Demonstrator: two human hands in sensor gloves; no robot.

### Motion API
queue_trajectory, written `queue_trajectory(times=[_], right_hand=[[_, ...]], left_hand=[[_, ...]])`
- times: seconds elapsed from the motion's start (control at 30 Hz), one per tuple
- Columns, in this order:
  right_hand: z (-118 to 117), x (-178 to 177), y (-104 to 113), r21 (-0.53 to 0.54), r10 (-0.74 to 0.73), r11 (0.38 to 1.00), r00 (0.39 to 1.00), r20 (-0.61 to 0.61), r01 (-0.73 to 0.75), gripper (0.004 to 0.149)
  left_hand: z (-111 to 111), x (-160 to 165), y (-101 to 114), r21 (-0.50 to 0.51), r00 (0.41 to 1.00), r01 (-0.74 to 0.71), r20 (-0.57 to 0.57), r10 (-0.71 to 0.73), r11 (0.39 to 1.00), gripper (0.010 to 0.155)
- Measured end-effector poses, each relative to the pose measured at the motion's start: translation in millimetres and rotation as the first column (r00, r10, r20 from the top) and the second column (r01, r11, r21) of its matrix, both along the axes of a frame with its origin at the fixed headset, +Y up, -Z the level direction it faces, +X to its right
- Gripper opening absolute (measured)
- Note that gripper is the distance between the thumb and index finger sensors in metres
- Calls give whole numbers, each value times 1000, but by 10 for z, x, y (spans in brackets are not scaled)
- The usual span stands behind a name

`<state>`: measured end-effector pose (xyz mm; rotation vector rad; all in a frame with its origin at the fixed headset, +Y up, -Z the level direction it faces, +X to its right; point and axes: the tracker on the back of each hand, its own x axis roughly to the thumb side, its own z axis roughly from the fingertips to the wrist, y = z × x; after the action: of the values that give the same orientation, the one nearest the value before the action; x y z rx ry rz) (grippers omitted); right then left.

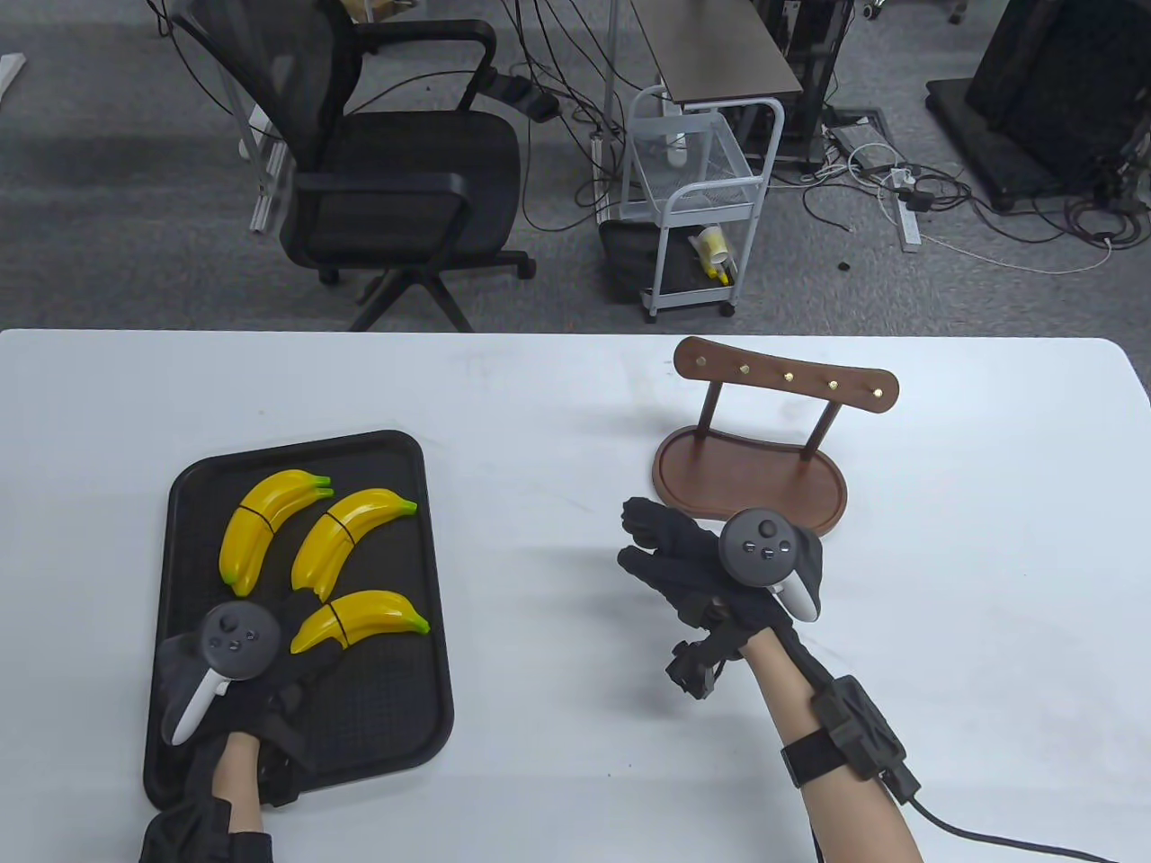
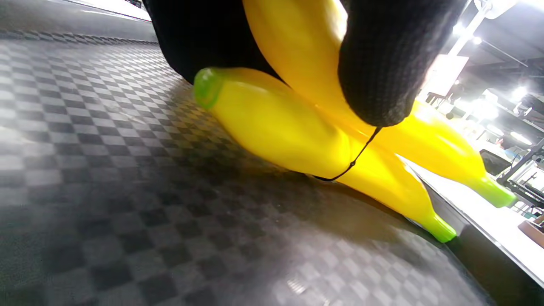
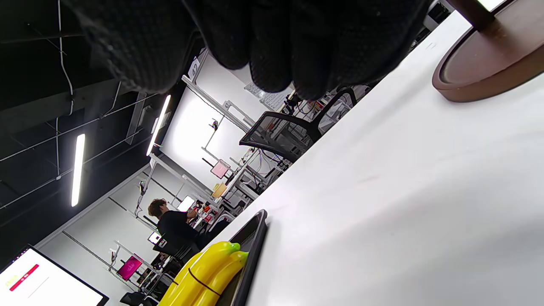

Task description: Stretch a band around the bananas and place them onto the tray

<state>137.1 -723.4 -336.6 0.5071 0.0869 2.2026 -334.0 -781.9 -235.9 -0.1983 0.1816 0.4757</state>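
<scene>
Three pairs of yellow toy bananas lie on the black tray (image 1: 423, 683) at the left, each with a thin black band round its middle. My left hand (image 1: 306, 634) is over the tray's near part and holds the left end of the nearest pair (image 1: 364, 618). In the left wrist view, gloved fingertips (image 2: 382, 76) press on both sides of this pair (image 2: 276, 123), one of them right at the band (image 2: 355, 161). The pair rests on the tray floor (image 2: 127, 191). My right hand (image 1: 643, 539) hovers over the table's middle, fingers relaxed and holding nothing.
A brown wooden stand (image 1: 751, 481) with a pegged crossbar sits just behind my right hand. The other two banded pairs (image 1: 261, 526) (image 1: 346, 535) fill the tray's far half. The white table (image 1: 539, 431) lies between the tray and the stand. An office chair and a cart stand beyond the table.
</scene>
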Motion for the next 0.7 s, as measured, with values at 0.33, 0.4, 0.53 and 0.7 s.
queue_trajectory(times=[0.33, 0.4, 0.53, 0.7], right_hand=[[-1, 3, -4, -3, 1, 1000, 1000, 2, -1, 66], [-1, 6, -4, -4, 2, 1000, 1000, 2, -2, 66], [-4, 16, -1, -5, -1, 1000, 1000, 4, 1, 66], [-11, 38, 4, -5, -6, 1000, 1000, 11, 6, 66]], left_hand=[[21, -21, 55, 35, 998, -56, 2, 56, 998, 66], [23, -10, 93, 57, 998, -56, 5, 56, 997, 66], [33, 17, 187, 104, 998, -65, 14, 63, 992, 65], [6, 77, 323, 159, 994, -112, 38, 107, 981, 65]])
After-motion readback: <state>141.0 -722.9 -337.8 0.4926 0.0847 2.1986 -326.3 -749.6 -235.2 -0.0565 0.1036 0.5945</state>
